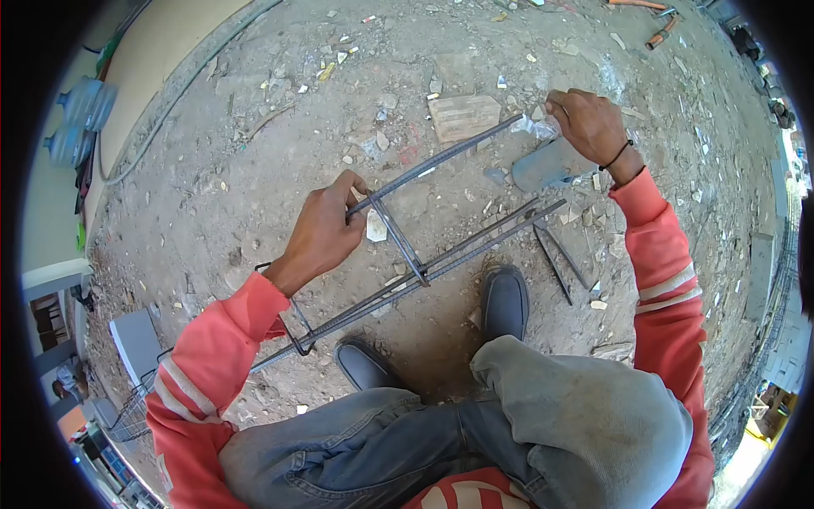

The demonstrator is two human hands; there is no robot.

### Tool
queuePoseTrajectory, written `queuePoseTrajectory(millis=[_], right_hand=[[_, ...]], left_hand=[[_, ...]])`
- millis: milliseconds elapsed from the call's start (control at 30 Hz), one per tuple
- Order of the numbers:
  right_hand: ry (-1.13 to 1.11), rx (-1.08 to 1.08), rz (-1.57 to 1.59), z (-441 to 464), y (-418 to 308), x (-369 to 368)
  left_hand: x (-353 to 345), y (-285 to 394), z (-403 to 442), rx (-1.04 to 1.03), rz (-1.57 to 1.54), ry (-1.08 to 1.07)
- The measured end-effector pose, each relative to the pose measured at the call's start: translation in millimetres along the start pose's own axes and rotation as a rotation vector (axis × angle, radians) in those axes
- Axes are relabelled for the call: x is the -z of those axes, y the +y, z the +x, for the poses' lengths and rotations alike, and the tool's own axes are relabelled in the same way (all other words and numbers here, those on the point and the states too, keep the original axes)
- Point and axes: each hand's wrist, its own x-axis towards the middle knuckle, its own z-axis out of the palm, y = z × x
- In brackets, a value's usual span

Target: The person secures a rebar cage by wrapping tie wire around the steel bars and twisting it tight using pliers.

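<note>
Ground (212,229): rough, grey and dusty, strewn with small stones (382,141).
Jeans (593,407): faded blue, knees bent, along the lower part of the view.
Lower bars (500,237): two metal rods close together, slanting across the ground just in front of the shoes (504,305).
Upper bar (449,155): a ribbed metal rod on a similar slant, farther from the person.
Left hand (326,222): fingers wrapped around the upper bar, beside the corner of a wire loop (396,233) that spans to the lower bars.
Right hand (587,127): fingers curled, just past the upper bar's far tip; whether they pinch anything, I cannot tell.
Shoes: dark and plain, toes pointing toward the lower bars.
Blue-grey piece (551,165): flat on the ground, near the right hand.
Board (464,117): pale wood, lying flat beyond the upper bar.
Pincers (553,265): handles spread, head by the lower bars' far end.
Second loop (301,316): bent wire at the lower bars, near the left sleeve (250,310).
Wristband (616,155): thin, black, on the right wrist.
</note>
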Motion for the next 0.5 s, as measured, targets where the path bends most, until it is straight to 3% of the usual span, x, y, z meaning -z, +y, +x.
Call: queuePoseTrajectory(millis=[100,167,300,500], right_hand=[[-0.011,-0.003,-0.049,2,5,-2],[0.131,0.036,-0.004,0,8,-7],[0.03,-0.055,-0.076,1,-13,27],[0.071,0.122,-0.116,-2,-10,43]], left_hand=[[0,-11,5,0.076,-0.103,-0.06],[1,-30,12,0.158,-0.216,-0.117],[6,-25,11,0.304,-0.507,-0.226],[12,-22,20,0.451,-0.568,-0.264]])
